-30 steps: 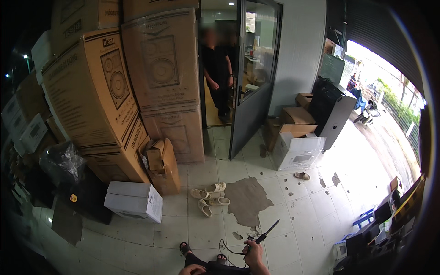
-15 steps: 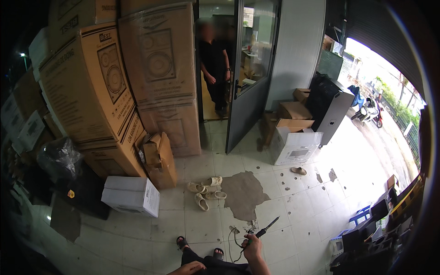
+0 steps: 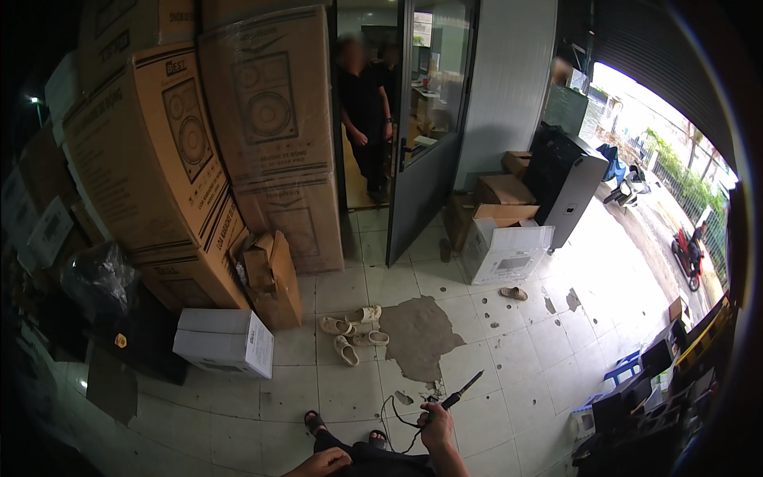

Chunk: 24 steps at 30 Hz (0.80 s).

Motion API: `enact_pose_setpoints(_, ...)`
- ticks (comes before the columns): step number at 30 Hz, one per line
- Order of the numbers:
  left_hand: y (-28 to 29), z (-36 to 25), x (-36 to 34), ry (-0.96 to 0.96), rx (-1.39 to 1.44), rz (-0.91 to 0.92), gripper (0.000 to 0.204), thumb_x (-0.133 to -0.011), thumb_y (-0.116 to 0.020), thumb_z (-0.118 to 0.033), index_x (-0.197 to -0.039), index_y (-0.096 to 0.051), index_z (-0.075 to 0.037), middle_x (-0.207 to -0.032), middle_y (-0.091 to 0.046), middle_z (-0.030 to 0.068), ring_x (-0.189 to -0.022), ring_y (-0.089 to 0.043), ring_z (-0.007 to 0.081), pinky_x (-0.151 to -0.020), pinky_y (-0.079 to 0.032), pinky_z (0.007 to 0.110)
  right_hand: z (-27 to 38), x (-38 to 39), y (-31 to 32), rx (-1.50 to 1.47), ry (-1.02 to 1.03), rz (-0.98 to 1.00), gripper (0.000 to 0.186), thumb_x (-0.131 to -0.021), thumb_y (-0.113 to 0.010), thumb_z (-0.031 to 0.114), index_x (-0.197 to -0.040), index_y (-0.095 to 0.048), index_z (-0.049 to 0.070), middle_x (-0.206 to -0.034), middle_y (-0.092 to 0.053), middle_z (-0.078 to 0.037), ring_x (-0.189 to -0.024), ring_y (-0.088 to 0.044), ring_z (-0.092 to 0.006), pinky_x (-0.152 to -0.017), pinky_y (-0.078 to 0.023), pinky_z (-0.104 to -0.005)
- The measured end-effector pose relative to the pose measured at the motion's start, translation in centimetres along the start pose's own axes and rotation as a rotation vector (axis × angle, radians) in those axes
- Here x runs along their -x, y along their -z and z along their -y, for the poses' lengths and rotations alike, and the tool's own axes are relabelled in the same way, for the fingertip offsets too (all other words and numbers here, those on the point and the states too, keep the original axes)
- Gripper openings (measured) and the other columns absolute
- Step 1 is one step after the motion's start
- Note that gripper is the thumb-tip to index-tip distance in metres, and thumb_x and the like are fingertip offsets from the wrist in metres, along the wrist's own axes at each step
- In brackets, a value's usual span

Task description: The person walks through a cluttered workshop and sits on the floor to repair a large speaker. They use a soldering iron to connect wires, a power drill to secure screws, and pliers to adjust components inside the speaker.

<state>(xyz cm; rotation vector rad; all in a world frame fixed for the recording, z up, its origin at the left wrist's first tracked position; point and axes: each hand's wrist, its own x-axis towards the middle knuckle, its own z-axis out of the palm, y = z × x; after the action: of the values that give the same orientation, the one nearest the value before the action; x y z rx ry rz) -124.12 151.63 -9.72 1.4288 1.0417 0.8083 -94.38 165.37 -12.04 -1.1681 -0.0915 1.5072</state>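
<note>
A slim tool is gripped by its dark handle in the closed right hand, its thin, tapered tip pointed away and rightward; it is held above the floor, on the near right side of the bare patch. A thin dark cord is looped to the tool's left. The left hand is loosely curled, nearer than the patch and to its left; whether anything is held in it cannot be told.

The patch is rough, grey and ragged-edged, surrounded by glossy pale tiles. Smooth cream clogs are scattered just left of it. Farther left, a closed white box and a brown carton with raised flaps are seen. Beyond the patch, to the left, tall boxes printed with speaker outlines are stacked, some wrapped in shiny film. Beyond it, to the right, the contents of an open white carton are hidden. Far right of the patch, clutter is cut off by the view's dark rim.
</note>
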Motion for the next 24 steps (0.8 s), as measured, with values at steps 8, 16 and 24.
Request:
enact_pose_setpoints(8, 0.8, -2.2, 0.4, 0.150, 0.121, -0.012, 0.028, -0.104, -0.052, -0.029, -0.103, -0.067, -0.005, -0.084, -0.060, 0.0023, -0.079, -0.057, 0.0163, -0.075, -0.047, 0.029, 0.4, 0.0, 0.1, 0.007, -0.006, -0.034, 0.011, -0.087, -0.060, 0.005, -0.093, -0.049, 0.006, -0.086, -0.062, -0.012, -0.055, -0.051, -0.0177, -0.048, -0.041, -0.0307)
enact_pose_setpoints(16, 0.6, -3.6, -0.5, 0.167, 0.088, 0.007, 0.027, -0.105, -0.049, -0.025, -0.101, -0.064, -0.004, -0.085, -0.058, 0.0021, -0.083, -0.055, 0.0146, -0.080, -0.045, 0.028, 0.3, -1.0, 0.7, -0.054, 0.002, -0.025, 0.016, -0.086, -0.060, 0.004, -0.094, -0.047, 0.008, -0.085, -0.063, -0.013, -0.052, -0.051, -0.0186, -0.046, -0.042, -0.0322)
enact_pose_setpoints(24, 0.3, -6.3, -1.2, 0.046, 0.013, 0.013, 0.030, -0.106, -0.047, -0.028, -0.099, -0.062, -0.003, -0.091, -0.059, 0.0044, -0.089, -0.055, 0.0142, -0.085, -0.043, 0.028, 0.7, -0.7, 1.3, -0.032, 0.012, -0.020, 0.015, -0.086, -0.061, 0.005, -0.094, -0.048, 0.007, -0.085, -0.063, -0.012, -0.051, -0.051, -0.0185, -0.047, -0.042, -0.0329)
